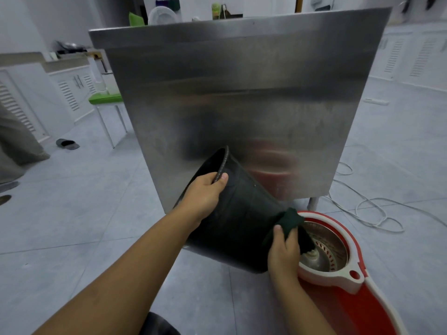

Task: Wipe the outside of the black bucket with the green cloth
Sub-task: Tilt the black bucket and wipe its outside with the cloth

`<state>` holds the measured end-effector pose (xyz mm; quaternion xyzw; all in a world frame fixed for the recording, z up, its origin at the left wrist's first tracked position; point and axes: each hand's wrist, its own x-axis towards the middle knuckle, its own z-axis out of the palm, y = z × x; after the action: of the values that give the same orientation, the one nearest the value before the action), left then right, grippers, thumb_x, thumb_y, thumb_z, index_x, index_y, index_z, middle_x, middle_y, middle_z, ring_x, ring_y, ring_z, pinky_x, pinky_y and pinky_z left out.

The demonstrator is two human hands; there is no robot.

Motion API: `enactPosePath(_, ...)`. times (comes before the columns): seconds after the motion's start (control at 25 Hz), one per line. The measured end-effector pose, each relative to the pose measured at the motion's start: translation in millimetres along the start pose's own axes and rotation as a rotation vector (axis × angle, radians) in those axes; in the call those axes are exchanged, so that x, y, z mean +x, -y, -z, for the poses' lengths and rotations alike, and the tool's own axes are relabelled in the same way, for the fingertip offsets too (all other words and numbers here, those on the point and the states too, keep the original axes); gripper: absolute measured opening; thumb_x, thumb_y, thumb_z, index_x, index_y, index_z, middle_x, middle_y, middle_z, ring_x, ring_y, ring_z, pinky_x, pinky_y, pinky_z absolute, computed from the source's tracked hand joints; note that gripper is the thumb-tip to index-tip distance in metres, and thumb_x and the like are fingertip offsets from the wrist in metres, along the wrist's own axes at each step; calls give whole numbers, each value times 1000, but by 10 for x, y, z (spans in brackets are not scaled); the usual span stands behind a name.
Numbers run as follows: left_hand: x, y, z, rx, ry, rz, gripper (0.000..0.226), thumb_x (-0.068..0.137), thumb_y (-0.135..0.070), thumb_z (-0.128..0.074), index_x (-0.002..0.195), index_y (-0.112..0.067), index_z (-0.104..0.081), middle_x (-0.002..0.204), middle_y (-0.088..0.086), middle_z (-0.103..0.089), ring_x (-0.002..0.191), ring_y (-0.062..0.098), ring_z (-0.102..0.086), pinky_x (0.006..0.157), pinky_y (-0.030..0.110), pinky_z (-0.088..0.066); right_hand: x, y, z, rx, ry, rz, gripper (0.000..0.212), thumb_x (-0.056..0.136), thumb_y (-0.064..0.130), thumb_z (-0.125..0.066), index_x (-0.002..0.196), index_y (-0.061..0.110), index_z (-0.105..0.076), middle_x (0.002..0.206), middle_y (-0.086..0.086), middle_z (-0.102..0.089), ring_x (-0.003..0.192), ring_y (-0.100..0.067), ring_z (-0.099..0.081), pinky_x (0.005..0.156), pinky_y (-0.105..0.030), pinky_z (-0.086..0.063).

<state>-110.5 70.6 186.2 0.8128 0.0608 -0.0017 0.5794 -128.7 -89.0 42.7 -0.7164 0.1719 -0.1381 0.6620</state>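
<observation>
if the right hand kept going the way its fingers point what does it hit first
Probably the red mop bucket, at its steel spinner basket. The right hand, holding the cloth at the black bucket's base, points there; depth unclear.

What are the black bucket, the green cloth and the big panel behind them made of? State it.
Black bucket: apparently plastic, matte, dull sheen, ribbed rim. Green cloth: soft fabric, likely microfibre; it bunches in the right hand. Panel: brushed metal, probably stainless steel, giving blurred reflections.
</observation>
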Motion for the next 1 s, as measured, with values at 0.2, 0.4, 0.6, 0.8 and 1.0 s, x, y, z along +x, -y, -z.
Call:
enactPosePath(0.2, -155, -42, 48, -52, 213, -100, 36, 94, -46, -51, 107, -18, -71, 104, -1, -77, 97, 16, -73, 82, 26, -60, 163, -12, 337, 609, -107, -545, 30, 95, 35, -50, 119, 16, -51, 127, -10, -56, 113, -29, -51, 102, -50, -40)
enactPosePath(0.4, -156, -101, 42, 68, 268, -222, 13, 89, -40, -60, 102, -40, -58, 89, -24, -73, 87, -4, -70, 66, 9, -52, 143, 114, 458, 761, -84, -456, 12, 96, 32, -51, 98, 24, -59, 107, -2, -63, 102, -23, -57, 79, -38, -46)
enactPosePath(0.6, -245, -154, 149, 45, 575, -234, 26, 84, -26, -61, 109, -22, -66, 98, -12, -78, 94, 5, -73, 77, 16, -55, 208, 113, 552, 879, -158, -458, 28, 92, 30, -57, 119, 24, -51, 115, -3, -60, 106, -27, -57, 90, -50, -50)
enactPosePath(0.8, -179, -228, -147, -118, -36, -230, 20, 98, -38, -47, 95, -27, -64, 88, -10, -71, 75, -4, -68, 60, 10, -51, 255, 96, 507, 654, -55, -285, 27, 91, 40, -52, 116, 30, -59, 123, -4, -61, 120, -30, -55, 99, -54, -45)
enactPosePath(1.0, -70, -159, -115, -200, -194, -28, 33, 102, -39, -40, 102, -19, -67, 96, 1, -70, 90, 13, -62, 73, 24, -49, 92, 185, 221, -108, -17, 529, 62, 92, 39, -40, 147, 52, -13, 161, 14, -18, 151, -18, -8, 121, -51, 2)
